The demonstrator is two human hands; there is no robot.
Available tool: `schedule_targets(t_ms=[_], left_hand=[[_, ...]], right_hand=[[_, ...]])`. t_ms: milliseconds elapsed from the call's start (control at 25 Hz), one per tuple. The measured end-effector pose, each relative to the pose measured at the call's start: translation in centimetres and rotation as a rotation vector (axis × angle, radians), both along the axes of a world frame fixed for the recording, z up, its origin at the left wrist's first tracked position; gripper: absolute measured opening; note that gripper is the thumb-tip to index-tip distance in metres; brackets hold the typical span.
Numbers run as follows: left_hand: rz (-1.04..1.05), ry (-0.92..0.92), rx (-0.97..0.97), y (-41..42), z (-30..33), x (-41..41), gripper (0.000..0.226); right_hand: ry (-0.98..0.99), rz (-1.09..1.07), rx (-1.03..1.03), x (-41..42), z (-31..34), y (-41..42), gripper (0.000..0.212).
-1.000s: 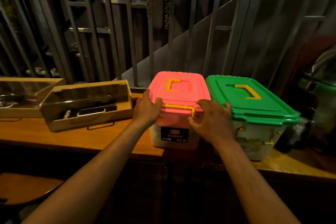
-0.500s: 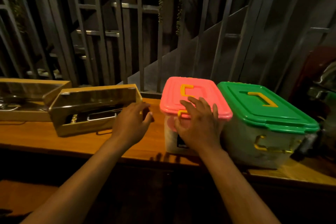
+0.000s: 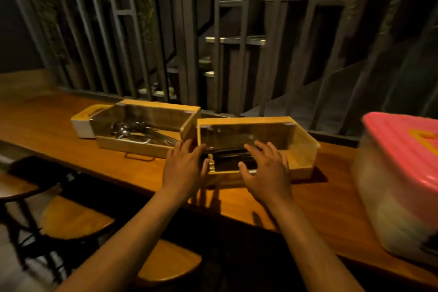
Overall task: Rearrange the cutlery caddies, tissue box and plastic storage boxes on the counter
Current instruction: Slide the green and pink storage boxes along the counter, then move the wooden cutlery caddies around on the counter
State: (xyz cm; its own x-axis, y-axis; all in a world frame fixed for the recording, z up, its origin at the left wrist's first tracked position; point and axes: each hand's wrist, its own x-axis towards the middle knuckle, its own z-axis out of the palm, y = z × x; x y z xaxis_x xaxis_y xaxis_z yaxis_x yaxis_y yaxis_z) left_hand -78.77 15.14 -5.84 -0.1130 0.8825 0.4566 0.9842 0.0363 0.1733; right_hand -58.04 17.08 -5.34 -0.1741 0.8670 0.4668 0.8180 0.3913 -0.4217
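Observation:
Two wooden cutlery caddies with clear lids stand side by side on the wooden counter (image 3: 59, 123). The nearer caddy (image 3: 301, 147) holds dark-handled cutlery; the farther caddy (image 3: 147, 116) holds metal spoons. My left hand (image 3: 184, 166) hovers with spread fingers at the near caddy's left front corner. My right hand (image 3: 265, 166) spreads over its front edge, touching or just above it. A white tissue box (image 3: 83, 123) with a wooden top sits behind the far caddy's left end. The pink-lidded plastic storage box (image 3: 400, 173) is at the right edge, blurred.
Grey metal bars and a staircase run close behind the counter. Wooden stools (image 3: 75, 218) stand below the counter's front edge at the left. A loose metal wire handle (image 3: 139, 156) lies on the counter in front of the far caddy.
Both hands let go of the pink-lidded box and moved left to the near cutlery caddy. My view swung left, so the green-lidded box has left the frame.

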Motion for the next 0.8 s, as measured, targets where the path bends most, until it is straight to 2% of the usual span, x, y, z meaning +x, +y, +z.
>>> schedule_targets(t_ms=[120, 200, 320, 440, 600, 680, 800], left_hand=[[-0.027, -0.046, -0.073, 2.1, -0.2, -3.0, 0.05], [-0.077, -0.175, -0.117, 3.0, -0.7, -3.5, 0.05], [-0.132, -0.354, -0.161, 2.3, -2.2, -2.6, 0.056], [-0.186, -0.425, -0.05, 1.4, -3.1, -1.7, 0.056], [-0.282, -0.576, 0.101, 1.8, -2.6, -1.3, 0.034], [-0.192, -0.638, 0.111, 4.1, -2.2, -2.3, 0.031], [0.002, -0.78, -0.013, 8.0, -1.7, -4.4, 0.052]], right_hand=[[-0.063, 0.048, -0.068, -4.7, -0.6, 2.9, 0.054], [-0.14, 0.042, -0.1, -6.7, -1.4, 4.3, 0.055], [-0.191, -0.019, -0.033, -7.2, -3.0, 4.7, 0.052], [-0.107, -0.047, 0.025, -5.8, -3.5, 4.4, 0.051], [0.111, -0.113, 0.03, -3.5, -3.6, 3.2, 0.056], [0.152, -0.153, -0.043, -3.3, -3.2, 2.2, 0.07], [0.115, -0.182, -0.192, -3.9, -2.4, 1.6, 0.094]])
